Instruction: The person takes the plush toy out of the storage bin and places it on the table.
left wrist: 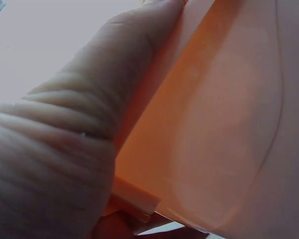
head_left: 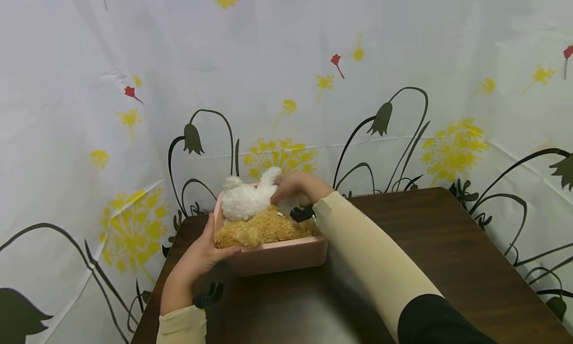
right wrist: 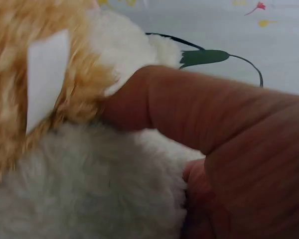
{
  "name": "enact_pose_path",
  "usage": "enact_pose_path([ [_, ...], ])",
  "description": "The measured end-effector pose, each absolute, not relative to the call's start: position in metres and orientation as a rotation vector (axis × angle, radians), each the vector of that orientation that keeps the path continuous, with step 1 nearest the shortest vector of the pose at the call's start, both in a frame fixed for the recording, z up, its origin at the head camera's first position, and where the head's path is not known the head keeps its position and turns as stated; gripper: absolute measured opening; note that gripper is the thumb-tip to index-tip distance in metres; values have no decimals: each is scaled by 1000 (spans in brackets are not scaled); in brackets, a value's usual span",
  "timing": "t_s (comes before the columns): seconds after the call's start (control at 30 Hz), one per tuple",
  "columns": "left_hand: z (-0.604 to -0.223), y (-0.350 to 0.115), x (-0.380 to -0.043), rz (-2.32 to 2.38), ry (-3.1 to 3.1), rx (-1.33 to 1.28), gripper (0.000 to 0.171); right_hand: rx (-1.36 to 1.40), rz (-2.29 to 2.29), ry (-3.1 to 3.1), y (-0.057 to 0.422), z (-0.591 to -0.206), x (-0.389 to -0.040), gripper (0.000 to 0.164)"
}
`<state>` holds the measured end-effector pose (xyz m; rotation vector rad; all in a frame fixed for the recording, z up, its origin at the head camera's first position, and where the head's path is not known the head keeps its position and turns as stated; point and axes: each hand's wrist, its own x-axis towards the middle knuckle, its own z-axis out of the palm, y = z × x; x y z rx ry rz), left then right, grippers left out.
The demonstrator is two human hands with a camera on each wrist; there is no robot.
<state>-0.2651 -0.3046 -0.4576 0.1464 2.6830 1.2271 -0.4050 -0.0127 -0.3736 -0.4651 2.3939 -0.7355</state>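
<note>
A pink plastic bin [head_left: 282,257] stands on the table, filled with plush toys. My left hand [head_left: 203,252] grips its near left corner, the thumb lying along the rim; in the left wrist view the bin wall [left wrist: 224,99] is beside that thumb [left wrist: 104,64]. White fluffy plush [head_left: 243,202] fills the back of the bin, and tan curly plush [head_left: 264,229] the front. My right hand [head_left: 304,184] holds white plush at the bin's back right. In the right wrist view its thumb [right wrist: 179,104] presses into white fur [right wrist: 89,179] beside tan fur with a white tag [right wrist: 47,74]. The fingertips are hidden.
The dark brown wooden table [head_left: 403,234] extends to the right of the bin and in front of it. Behind it hangs a white cloth [head_left: 286,60] printed with flowers. Dark wrist straps [head_left: 208,295] are on both wrists.
</note>
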Motion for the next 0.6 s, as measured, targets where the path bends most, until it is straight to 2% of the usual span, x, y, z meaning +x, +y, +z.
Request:
enact_pose_path([
  [0.17,-455,-304,-269,1229,2689,174,136,-436,-822,2394,-13,-376,-407,87],
  [0.37,-457,-310,-267,1190,2706,155,137,-414,-1000,2434,-17,-385,-402,49],
  [0.6,-458,-310,-266,1247,2685,189,130,-300,-1294,2402,-4,-385,-393,47],
])
